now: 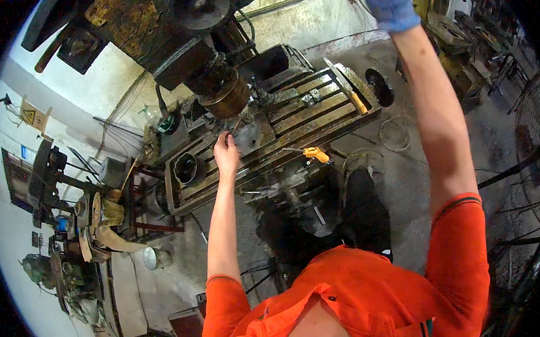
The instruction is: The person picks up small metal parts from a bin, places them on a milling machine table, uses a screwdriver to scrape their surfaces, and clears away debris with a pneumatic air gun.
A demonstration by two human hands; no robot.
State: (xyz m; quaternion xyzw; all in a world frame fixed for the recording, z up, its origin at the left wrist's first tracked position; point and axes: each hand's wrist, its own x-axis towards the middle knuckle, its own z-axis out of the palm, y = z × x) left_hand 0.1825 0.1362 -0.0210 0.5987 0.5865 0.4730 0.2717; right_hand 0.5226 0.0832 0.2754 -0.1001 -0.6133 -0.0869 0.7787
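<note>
My bare left hand (226, 151) reaches over the slotted machine table (307, 121), just below the spindle head (226, 94) of a milling machine. Its fingers are pinched together, and a thin, dark, stick-like piece seems to stick out from them toward the cutter area. I cannot make out what that piece is. A pale haze or wet patch lies on the metal beside the fingers. Raised far up at the right, my right hand (392, 3) wears a blue knitted glove. The upper edge cuts off its fingers, so what it holds, if anything, is hidden.
On the table lie a file with a yellow handle (358, 101) and a dark round bowl (187, 168). A yellow air gun (316, 154) rests at the front edge. A metal bucket (155, 258) stands on the floor at left; more machinery (58, 265) lines the left wall.
</note>
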